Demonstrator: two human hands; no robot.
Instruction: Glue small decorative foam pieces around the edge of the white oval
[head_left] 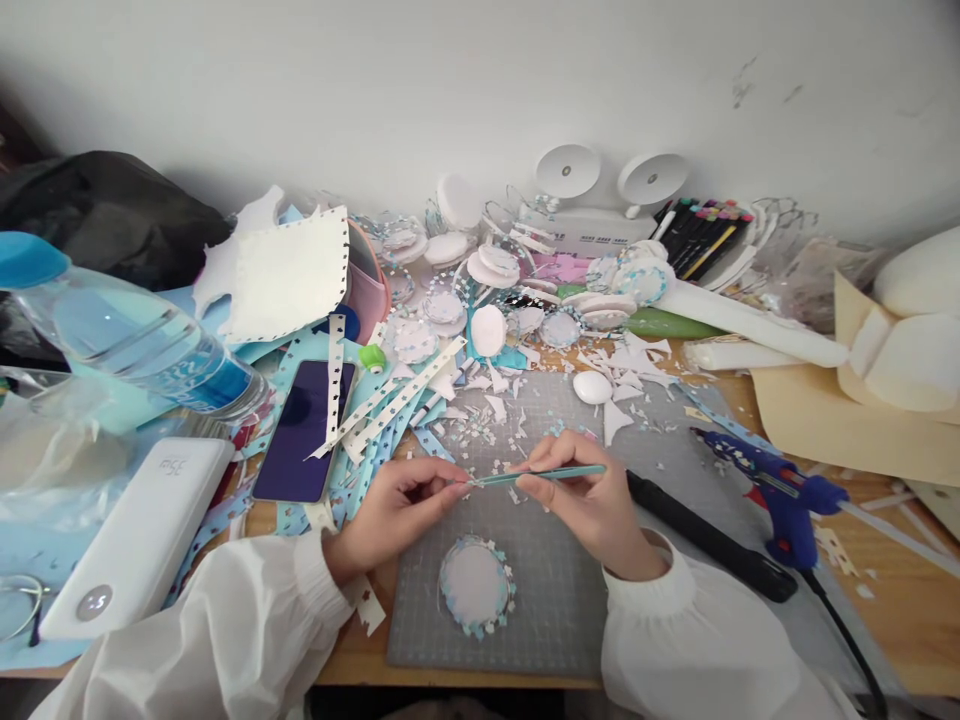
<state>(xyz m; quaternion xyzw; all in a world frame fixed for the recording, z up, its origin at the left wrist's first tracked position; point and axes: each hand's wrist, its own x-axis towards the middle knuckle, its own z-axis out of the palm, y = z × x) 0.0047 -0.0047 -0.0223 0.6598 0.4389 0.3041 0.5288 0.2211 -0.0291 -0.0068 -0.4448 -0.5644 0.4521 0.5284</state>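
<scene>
My right hand point(574, 490) holds light teal tweezers point(555, 474), their tips pointing left. At those tips, the thumb and forefinger of my left hand point(409, 505) are pinched together. A tiny pale piece seems to be there, too small to make out. Below both hands, a round white disc point(477, 583) edged with small blue and white paper stars lies flat on the grey cutting mat point(555, 620). Loose paper stars and white scraps point(480, 425) are scattered on the mat beyond my fingers.
At left are a phone point(300, 430), a white power bank point(142, 530) and a tilted water bottle point(142, 340). Punched paper strips point(397, 400) lie near my left hand. A blue glue gun point(787, 490) and a black-handled tool point(712, 540) are at right. Decorated discs point(495, 262) pile up behind.
</scene>
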